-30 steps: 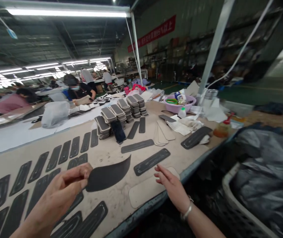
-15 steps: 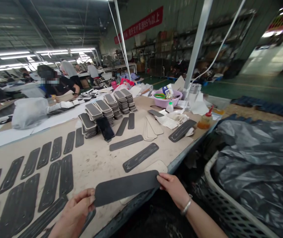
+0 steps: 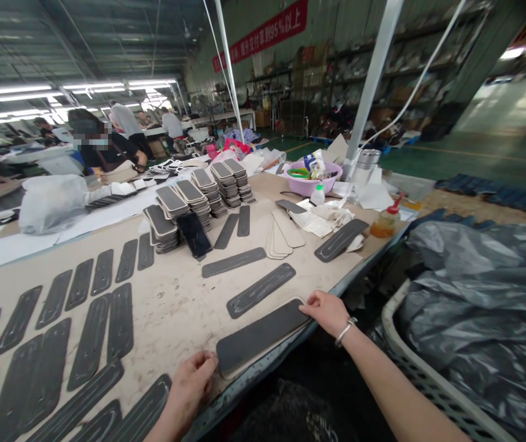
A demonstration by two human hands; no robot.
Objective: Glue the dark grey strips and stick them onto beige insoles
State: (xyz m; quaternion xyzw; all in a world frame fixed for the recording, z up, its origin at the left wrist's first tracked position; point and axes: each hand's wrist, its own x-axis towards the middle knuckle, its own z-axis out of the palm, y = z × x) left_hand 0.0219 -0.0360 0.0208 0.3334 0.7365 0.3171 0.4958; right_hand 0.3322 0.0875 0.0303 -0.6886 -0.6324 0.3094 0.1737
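Observation:
A dark grey, round-cornered strip (image 3: 260,334) lies over a pale board of about the same shape, whose light rim shows along the near edge. My left hand (image 3: 193,380) has its fingers closed at the strip's left end. At the opposite end, my right hand (image 3: 329,314) pinches the corner between thumb and fingers. Just beyond lies another dark strip (image 3: 261,290) with shiny wet-looking streaks, and a plainer strip (image 3: 234,262) behind it. Several pale boards (image 3: 283,236) are fanned out farther back.
Rows of streaked dark strips (image 3: 78,283) cover the table's left side. Stacked panels (image 3: 207,193) and a black phone (image 3: 195,236) stand mid-table. A purple basin (image 3: 313,185) and a red-capped bottle (image 3: 386,222) sit at the back right. A crate (image 3: 396,307) with grey plastic is right of the table.
The dark strip, held up above the table before, has come down onto the pale board. Both hands have moved with it, the left one going right, the right one slightly up and right.

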